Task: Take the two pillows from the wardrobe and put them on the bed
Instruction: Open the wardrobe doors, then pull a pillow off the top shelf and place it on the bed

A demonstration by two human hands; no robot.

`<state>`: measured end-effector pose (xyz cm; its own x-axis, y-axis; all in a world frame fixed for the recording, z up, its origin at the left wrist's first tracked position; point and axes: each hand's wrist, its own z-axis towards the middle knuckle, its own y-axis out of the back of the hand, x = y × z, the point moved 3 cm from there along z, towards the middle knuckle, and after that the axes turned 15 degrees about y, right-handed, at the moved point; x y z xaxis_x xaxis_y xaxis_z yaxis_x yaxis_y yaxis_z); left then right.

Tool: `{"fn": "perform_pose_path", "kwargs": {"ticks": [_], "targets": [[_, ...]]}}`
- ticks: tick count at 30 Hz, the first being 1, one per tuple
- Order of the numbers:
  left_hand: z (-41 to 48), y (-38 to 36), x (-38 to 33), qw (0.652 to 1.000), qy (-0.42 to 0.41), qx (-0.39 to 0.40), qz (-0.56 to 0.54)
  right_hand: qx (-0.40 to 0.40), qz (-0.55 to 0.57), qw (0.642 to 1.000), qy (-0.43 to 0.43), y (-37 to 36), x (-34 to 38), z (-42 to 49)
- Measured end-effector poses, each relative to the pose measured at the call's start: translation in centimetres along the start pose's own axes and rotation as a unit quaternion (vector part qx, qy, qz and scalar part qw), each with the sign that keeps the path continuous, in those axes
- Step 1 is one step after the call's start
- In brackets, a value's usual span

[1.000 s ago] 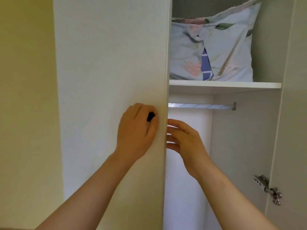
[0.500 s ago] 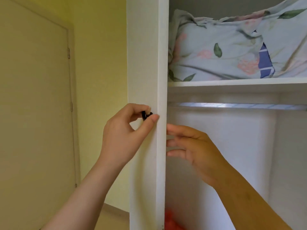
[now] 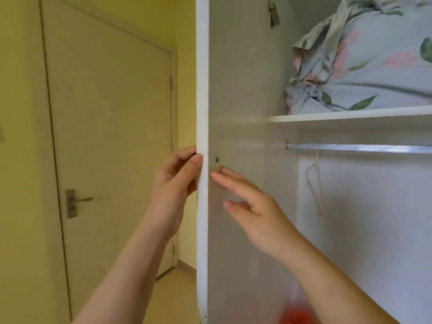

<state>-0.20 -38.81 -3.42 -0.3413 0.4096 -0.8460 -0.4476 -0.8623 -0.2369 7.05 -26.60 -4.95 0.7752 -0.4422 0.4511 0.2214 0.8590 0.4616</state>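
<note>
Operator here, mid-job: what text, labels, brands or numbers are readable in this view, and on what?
None readable.
The wardrobe door, floral pillow, shelf and room door show no words, labels or numbers.
The red thing low in the wardrobe is too blurred to tell.

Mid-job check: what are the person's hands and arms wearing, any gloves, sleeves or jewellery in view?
Nothing worn shows. The left hand and right hand are bare, with no gloves or rings visible, and the nails that show look short and unpainted. The left forearm and right forearm are bare down to the frame's bottom edge: no sleeve, watch or bracelet in view.
</note>
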Motion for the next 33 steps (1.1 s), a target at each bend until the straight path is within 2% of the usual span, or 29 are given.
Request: {"fn": "perform_pose_path", "kwargs": {"ticks": [3, 7, 16, 18, 20, 22, 24, 26, 28, 31, 33], "targets": [[1.2, 2.7, -0.4, 1.000, 0.028, 0.001, 0.005, 0.049, -0.049, 0.997, 0.018, -3.0, -1.1, 2.0], [2.8, 5.9, -0.6, 0.998, 0.062, 0.013, 0.018, 0.069, -0.058, 0.996, 0.010, -5.6, -2.9, 4.4], [3.0, 6.8, -0.4, 0.995, 0.051, -0.068, 0.047, 0.069, -0.020, 0.997, -0.005, -7.2, -4.1, 5.9], [2.6, 6.4, -0.6, 0.989, 0.026, -0.112, 0.093, 0.062, 0.006, 0.998, -0.012, -6.6, -3.9, 5.9], [2.2, 6.0, -1.4, 0.953, -0.035, -0.189, 0.235, 0.038, 0.058, 0.997, -0.028, -5.8, -3.3, 6.0], [1.7, 5.6, -2.3, 0.875, -0.098, -0.259, 0.397, 0.008, 0.100, 0.994, -0.048, -4.9, -2.8, 6.0], [1.2, 5.0, -3.0, 0.799, -0.176, -0.299, 0.492, -0.026, 0.102, 0.992, -0.068, -3.7, -2.5, 5.9], [0.7, 3.7, -3.5, 0.752, -0.229, -0.326, 0.525, -0.063, 0.099, 0.990, -0.080, -2.4, -2.4, 5.8], [0.2, 1.6, -3.9, 0.756, -0.248, -0.319, 0.515, -0.083, 0.088, 0.989, -0.080, -0.9, -2.2, 5.5], [0.5, -2.2, -3.4, 0.816, -0.221, -0.249, 0.473, -0.102, 0.054, 0.990, -0.084, 2.1, -2.0, 4.6], [1.5, -4.8, -2.4, 0.844, -0.205, -0.211, 0.449, -0.119, 0.026, 0.989, -0.089, 4.7, -1.8, 3.8]]}}
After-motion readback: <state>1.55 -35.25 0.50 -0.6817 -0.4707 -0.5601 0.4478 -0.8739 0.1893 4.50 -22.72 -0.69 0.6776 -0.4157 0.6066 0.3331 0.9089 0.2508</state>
